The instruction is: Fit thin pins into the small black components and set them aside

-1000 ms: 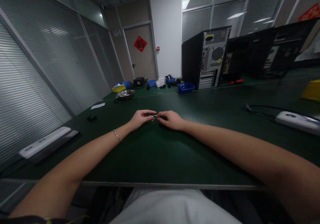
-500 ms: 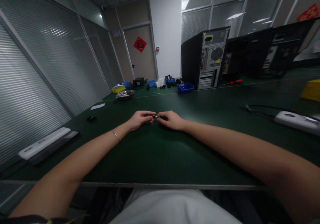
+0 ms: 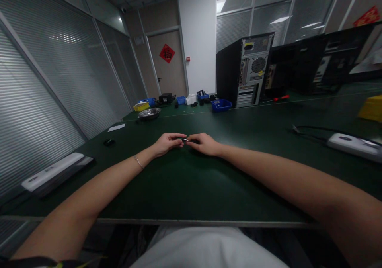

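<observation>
Over the green tabletop [image 3: 191, 192], my two hands meet fingertip to fingertip near the middle of the view. My left hand [image 3: 167, 143] has its thumb and fingers closed on a small dark thing, mostly hidden by the fingers. From the right, my right hand [image 3: 205, 143] pinches a thin, shiny, dark-ended piece [image 3: 186, 140] that spans the small gap between the hands. It is too small for me to tell its kind. A thin bracelet circles my left wrist.
A metal bowl [image 3: 149, 114] and blue trays [image 3: 221, 105] stand farther back. Computer towers [image 3: 253, 71] line the back right. White power strips lie at left [image 3: 53, 171] and right [image 3: 355, 145]. A small black object [image 3: 109, 142] rests left of my hands.
Both hands hold nearly the same place and grip. The thin shiny piece between them has shifted very slightly.
</observation>
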Demonstrator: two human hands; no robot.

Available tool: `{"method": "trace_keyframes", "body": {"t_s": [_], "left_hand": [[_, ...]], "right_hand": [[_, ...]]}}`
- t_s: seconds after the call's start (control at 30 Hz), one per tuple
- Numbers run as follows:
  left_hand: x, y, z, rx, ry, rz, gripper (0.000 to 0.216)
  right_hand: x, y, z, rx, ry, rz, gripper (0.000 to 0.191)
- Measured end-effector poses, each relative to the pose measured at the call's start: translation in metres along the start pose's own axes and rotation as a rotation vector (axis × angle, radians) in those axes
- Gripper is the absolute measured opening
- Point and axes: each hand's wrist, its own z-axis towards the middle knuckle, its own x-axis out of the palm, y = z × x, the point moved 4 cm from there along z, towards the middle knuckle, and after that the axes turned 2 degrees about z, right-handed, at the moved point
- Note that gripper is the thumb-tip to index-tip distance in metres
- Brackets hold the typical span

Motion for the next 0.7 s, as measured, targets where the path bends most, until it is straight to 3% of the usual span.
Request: {"method": "trace_keyframes", "body": {"t_s": [0.33, 0.57, 0.63, 0.7], "left_hand": [[-0.01, -0.004, 0.005, 0.091, -0.222, -0.058, 0.038], [-0.005, -0.007, 0.005, 0.119, -0.175, -0.053, 0.042], [-0.018, -0.01, 0.009, 0.126, -0.24, -0.069, 0.038], [-0.047, -0.016, 0.011, 0.16, -0.386, -0.103, 0.03]], "right_hand": [[0.001, -0.007, 0.003, 0.045, -0.068, -0.008, 0.031], [0.002, -0.007, 0.003, 0.039, -0.066, -0.027, 0.03], [0.002, -0.007, 0.003, 0.045, -0.05, -0.026, 0.031], [0.001, -0.006, 0.002, 0.054, -0.026, -0.022, 0.031]]}}
